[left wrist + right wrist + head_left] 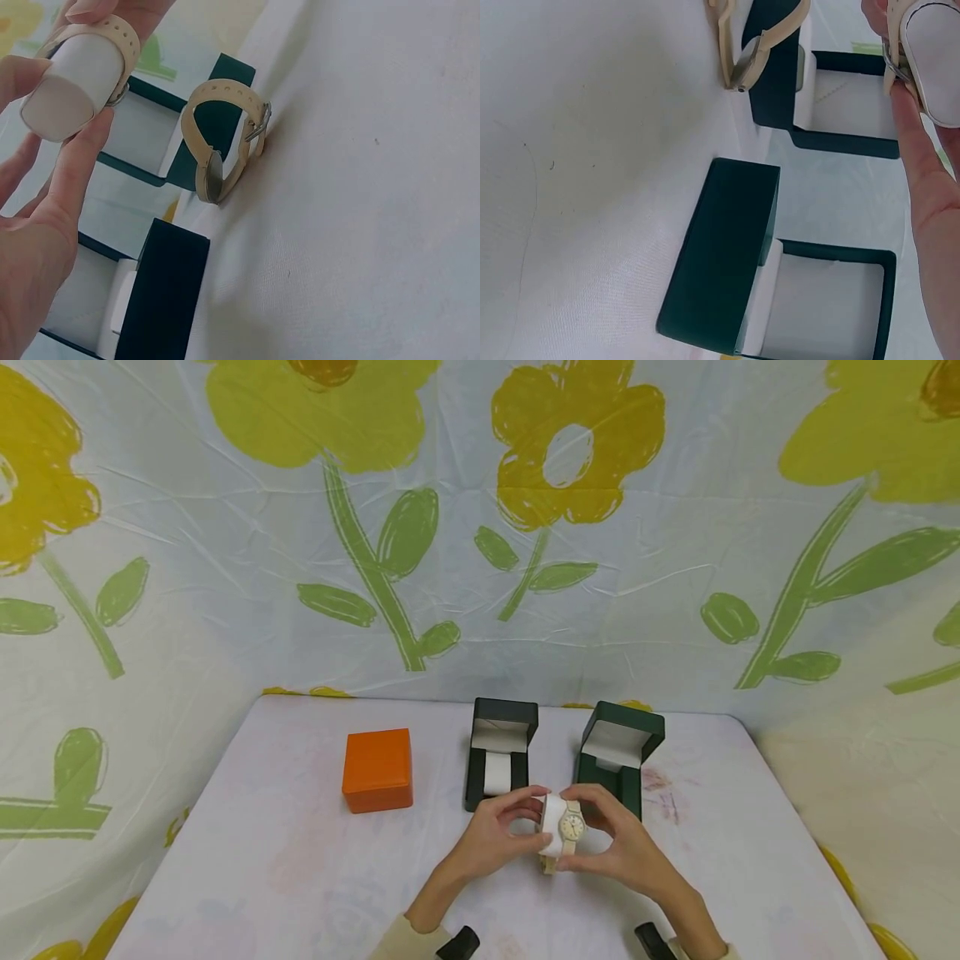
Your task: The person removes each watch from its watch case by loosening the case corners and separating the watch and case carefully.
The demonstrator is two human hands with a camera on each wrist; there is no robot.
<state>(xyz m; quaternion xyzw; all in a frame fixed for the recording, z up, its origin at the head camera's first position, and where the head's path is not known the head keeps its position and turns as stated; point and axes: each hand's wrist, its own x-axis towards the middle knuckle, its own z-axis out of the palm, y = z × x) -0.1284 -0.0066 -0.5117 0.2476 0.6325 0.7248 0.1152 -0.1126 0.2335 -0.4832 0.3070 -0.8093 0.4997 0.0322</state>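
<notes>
two hands meet over the near middle of the bench: the left hand pinches the left end of a white cylindrical watch cushion, and the right hand grips its right side, where a cream-strapped wristwatch wraps it, dial up. the cushion's long axis runs left to right between the hands. a second cream watch stands on edge on the bench just below. behind sit an open dark green box, an open black box, and a closed orange box farther left.
</notes>
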